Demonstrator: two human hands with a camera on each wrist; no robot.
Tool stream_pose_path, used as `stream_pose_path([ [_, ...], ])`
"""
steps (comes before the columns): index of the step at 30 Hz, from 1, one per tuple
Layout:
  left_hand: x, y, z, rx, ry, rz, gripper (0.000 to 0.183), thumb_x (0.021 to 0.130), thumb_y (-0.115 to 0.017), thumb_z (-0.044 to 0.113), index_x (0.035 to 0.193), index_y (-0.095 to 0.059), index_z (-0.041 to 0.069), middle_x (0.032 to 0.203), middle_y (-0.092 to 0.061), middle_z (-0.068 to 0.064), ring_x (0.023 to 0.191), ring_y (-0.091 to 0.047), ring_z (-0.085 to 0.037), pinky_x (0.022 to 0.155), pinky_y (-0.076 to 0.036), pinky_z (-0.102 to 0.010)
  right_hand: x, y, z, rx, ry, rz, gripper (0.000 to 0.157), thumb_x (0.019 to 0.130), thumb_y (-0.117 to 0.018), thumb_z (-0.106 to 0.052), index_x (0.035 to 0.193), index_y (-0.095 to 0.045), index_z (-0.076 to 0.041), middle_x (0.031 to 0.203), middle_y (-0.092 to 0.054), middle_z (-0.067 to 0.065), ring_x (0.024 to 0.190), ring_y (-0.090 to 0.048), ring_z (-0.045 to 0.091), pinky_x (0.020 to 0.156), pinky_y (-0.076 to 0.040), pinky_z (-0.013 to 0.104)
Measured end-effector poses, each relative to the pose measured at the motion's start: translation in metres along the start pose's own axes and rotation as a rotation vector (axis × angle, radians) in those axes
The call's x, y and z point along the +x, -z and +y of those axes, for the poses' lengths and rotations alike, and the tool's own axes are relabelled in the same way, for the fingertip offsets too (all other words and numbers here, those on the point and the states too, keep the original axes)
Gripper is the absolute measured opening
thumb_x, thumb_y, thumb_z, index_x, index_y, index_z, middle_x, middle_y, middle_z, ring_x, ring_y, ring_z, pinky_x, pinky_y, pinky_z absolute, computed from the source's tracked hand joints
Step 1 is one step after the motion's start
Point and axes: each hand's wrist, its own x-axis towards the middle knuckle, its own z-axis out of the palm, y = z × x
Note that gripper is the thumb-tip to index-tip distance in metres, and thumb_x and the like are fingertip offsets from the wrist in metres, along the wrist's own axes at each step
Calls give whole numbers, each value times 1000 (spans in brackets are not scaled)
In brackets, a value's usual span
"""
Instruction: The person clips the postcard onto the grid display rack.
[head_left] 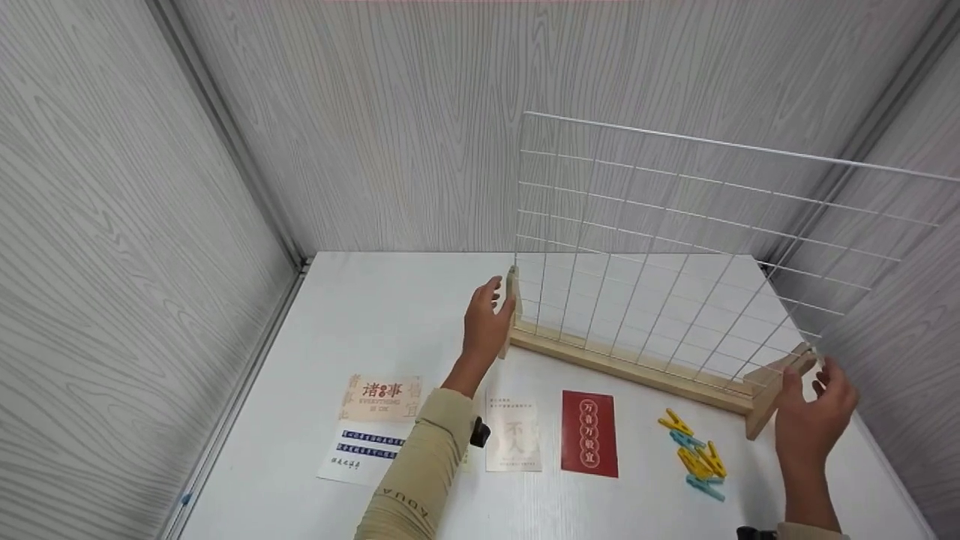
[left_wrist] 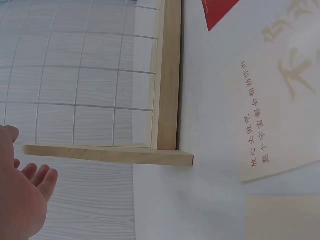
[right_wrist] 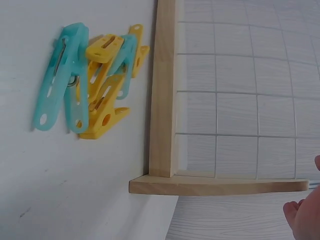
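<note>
A white wire grid panel (head_left: 622, 217) stands upright in a wooden base (head_left: 637, 367) with an upright wooden piece at each end. My left hand (head_left: 486, 319) is beside the left end piece (left_wrist: 110, 154), fingers relaxed and spread, the thumb close to its top. By the right end piece (right_wrist: 220, 187) is my right hand (head_left: 814, 409), thumb on the near side and loosely bent fingers around the far side. In the right wrist view only part of that hand (right_wrist: 307, 215) shows, with a gap between its fingers and the wood.
Several yellow and teal clothespins (head_left: 697, 454) lie in a pile near the right end of the base. A red card (head_left: 589, 433), a pale card (head_left: 513, 435), a pink card (head_left: 380, 399) and a white card with blue strips (head_left: 360, 454) lie on the white table (head_left: 360, 315).
</note>
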Motion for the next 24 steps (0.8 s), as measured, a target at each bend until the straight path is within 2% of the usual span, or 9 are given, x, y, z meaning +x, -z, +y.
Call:
stream_pose_path([
  [4,11,-7,-1,-85,41,13,44,103,-59,25,142,-52,7,134,-58,-13,119,-60,-28,101,-52,-43,5,0,6,14,8,-25,57,102,-55,-29,153,-38,-11,144,-39,15,133,-41,23,116,-37,30],
  [7,16,-10,-1,-151,64,33,41,103,-59,23,140,-53,5,132,-59,-13,119,-60,-26,100,-53,-36,6,-1,9,13,47,-22,53,103,-54,-28,152,-42,-9,142,-43,15,132,-44,23,115,-39,29],
  [9,19,-14,-1,-175,59,54,39,103,-58,21,139,-55,4,130,-60,-13,118,-61,-24,99,-53,-32,7,-2,10,8,67,-12,51,103,-53,-27,150,-43,-9,140,-45,15,132,-46,24,114,-40,28],
  [15,20,-23,-4,-185,14,135,29,103,-60,17,129,-62,5,120,-66,-10,113,-64,-20,96,-53,-28,11,-2,6,22,10,-3,49,104,-52,-30,149,-47,-11,142,-50,15,132,-50,23,111,-44,27],
  [24,18,-25,-4,-195,43,184,26,101,-64,20,124,-66,9,117,-68,-7,106,-66,-18,91,-55,-32,11,1,2,-19,10,53,46,103,-52,-32,143,-54,-10,135,-59,15,124,-55,21,105,-48,26],
])
